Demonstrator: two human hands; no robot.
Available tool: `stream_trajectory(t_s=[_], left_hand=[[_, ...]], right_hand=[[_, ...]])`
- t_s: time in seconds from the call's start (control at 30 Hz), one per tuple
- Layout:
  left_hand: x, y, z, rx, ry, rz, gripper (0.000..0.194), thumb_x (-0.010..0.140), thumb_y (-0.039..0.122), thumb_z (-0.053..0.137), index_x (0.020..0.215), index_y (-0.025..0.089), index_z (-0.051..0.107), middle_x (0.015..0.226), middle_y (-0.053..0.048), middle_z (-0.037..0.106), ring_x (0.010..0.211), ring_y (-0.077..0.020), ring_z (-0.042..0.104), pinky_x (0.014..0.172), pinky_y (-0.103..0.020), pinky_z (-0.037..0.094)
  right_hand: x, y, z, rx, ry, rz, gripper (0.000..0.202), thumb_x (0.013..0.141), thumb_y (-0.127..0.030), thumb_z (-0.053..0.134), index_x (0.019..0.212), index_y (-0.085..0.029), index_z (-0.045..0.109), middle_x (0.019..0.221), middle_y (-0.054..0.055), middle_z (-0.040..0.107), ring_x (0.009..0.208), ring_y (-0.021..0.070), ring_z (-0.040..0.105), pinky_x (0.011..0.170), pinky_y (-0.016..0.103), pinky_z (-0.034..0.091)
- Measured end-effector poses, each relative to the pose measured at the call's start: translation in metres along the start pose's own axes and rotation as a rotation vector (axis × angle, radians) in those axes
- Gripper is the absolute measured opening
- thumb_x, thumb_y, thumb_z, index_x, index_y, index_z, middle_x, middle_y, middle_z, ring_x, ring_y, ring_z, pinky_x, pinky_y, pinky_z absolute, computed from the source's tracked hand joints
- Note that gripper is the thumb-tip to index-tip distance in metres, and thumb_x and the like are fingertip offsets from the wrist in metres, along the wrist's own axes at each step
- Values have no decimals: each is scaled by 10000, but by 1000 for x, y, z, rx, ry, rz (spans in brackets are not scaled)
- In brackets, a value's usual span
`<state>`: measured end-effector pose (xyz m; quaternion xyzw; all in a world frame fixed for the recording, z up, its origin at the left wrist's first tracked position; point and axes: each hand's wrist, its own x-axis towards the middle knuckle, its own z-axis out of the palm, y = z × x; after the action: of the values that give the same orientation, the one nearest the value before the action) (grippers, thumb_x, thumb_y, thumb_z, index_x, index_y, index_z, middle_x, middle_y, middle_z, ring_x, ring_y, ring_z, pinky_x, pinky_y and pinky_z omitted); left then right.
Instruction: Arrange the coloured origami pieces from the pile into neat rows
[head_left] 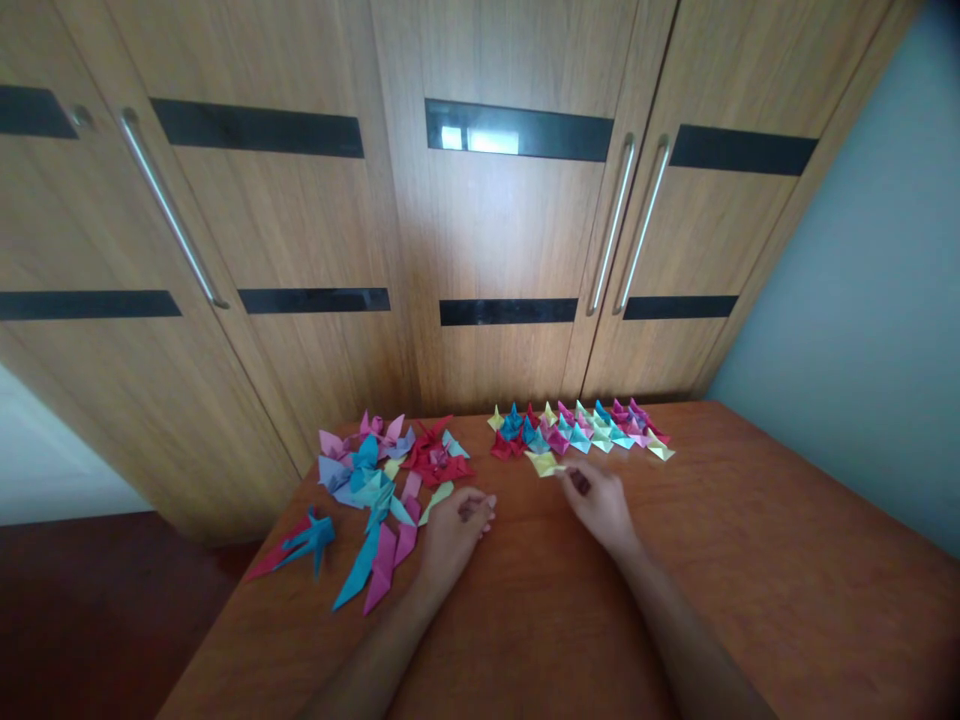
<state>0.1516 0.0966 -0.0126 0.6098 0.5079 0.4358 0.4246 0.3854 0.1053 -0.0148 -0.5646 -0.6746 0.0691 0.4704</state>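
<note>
My right hand (598, 497) pinches one tip of a yellow folded-paper piece (544, 464) on the wooden table. Just behind that piece, small origami pieces (577, 430) in red, blue, pink, green and yellow stand in close rows. My left hand (459, 522) rests near the table's middle, its fingers curled together; whether anything is between them is hidden. Close to its left side lie a pale green folded strip (436, 500) and pink folded strips (384, 565). A heap of larger origami pieces (371, 487) in blue, purple, pink and red spreads beyond them.
A blue origami piece (309, 543) and a red one (271, 562) lie by the left edge of the table (750, 560). Behind the table rises a wooden wardrobe (502, 230) with metal handles. A pale blue wall (862, 350) stands at the right.
</note>
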Motion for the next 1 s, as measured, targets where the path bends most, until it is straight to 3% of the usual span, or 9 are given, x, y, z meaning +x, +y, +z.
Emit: stream_trajectory(t_s=[0.17,0.23,0.3,0.4,0.5,0.57,1.0], left_hand=[[-5,-1,2,167,-128,125,256,819,377,510,711,169,612,652,-20,654,582,-139,589,564,-236,433],[-5,-2,2,192,-143,148,255,829,364,490,720,169,613,663,-20,655,598,-142,589,575,-238,429],[-5,-3,2,215,-149,154,260,836,361,478,728,168,615,673,-22,657,610,-145,591,585,-240,427],[-4,-6,2,233,-154,157,263,837,365,476,736,167,616,683,-24,661,622,-150,596,593,-241,424],[-3,-7,3,225,-156,161,264,839,365,473,738,167,615,686,-23,665,631,-152,601,600,-240,423],[-3,-8,3,223,-150,158,264,839,364,472,735,167,615,682,-23,664,633,-153,600,602,-240,420],[-3,-7,2,230,-129,158,248,836,351,480,730,171,614,674,-21,658,628,-151,591,604,-237,408]], right_hand=[[11,56,-53,-118,369,333,405,783,-512,512,932,-162,651,785,84,694,686,201,631,649,272,462],[10,78,-73,-178,401,449,426,768,-510,510,944,-151,658,803,101,700,721,219,644,653,274,461],[8,96,-87,-279,334,539,409,764,-486,503,941,-157,669,840,116,704,789,249,650,674,291,460],[5,111,-96,-459,135,685,408,773,-479,481,1001,-196,667,926,127,696,879,297,639,690,330,465],[7,113,-96,-597,-65,782,428,795,-486,442,1053,-222,657,986,152,674,917,332,628,697,371,474],[9,111,-94,-648,-133,805,439,809,-483,418,1089,-232,644,1009,163,662,924,339,626,707,394,480],[24,112,-83,-683,-167,785,455,825,-465,399,1156,-236,612,1011,176,650,938,330,622,735,415,487]])
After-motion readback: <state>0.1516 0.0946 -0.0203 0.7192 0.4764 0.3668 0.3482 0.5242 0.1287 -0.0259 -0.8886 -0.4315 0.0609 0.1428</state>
